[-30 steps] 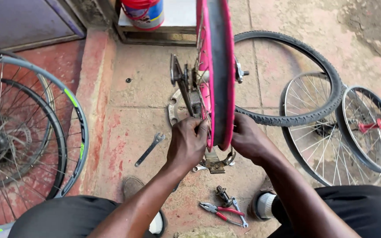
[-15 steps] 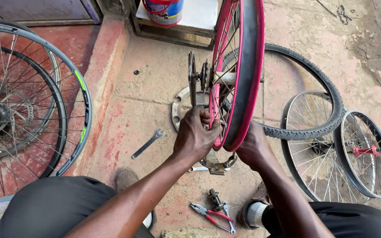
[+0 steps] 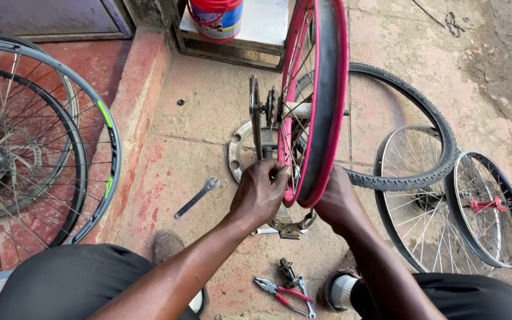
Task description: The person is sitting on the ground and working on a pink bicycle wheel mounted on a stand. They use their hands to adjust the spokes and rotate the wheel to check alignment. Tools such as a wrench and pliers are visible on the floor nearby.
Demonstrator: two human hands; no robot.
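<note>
A pink bicycle rim (image 3: 321, 101) with a black strip along its outer face stands upright in a metal truing stand (image 3: 259, 124) in front of me. My left hand (image 3: 261, 192) grips the rim's lower left side, fingers pinched near the spokes. My right hand (image 3: 336, 198) is pressed against the rim's lower right side. What the fingers hold inside the rim is hidden.
A spanner (image 3: 197, 197) lies on the concrete to the left. Red-handled pliers (image 3: 282, 292) lie near my feet. A black tyre (image 3: 413, 112) and two small spoked wheels (image 3: 490, 207) lie right. Large wheels (image 3: 37, 148) lean at left. A red bucket (image 3: 217, 16) stands on a step.
The view has drifted so the rim sits further right and leans less. Both hands stay at the rim's lower edge.
</note>
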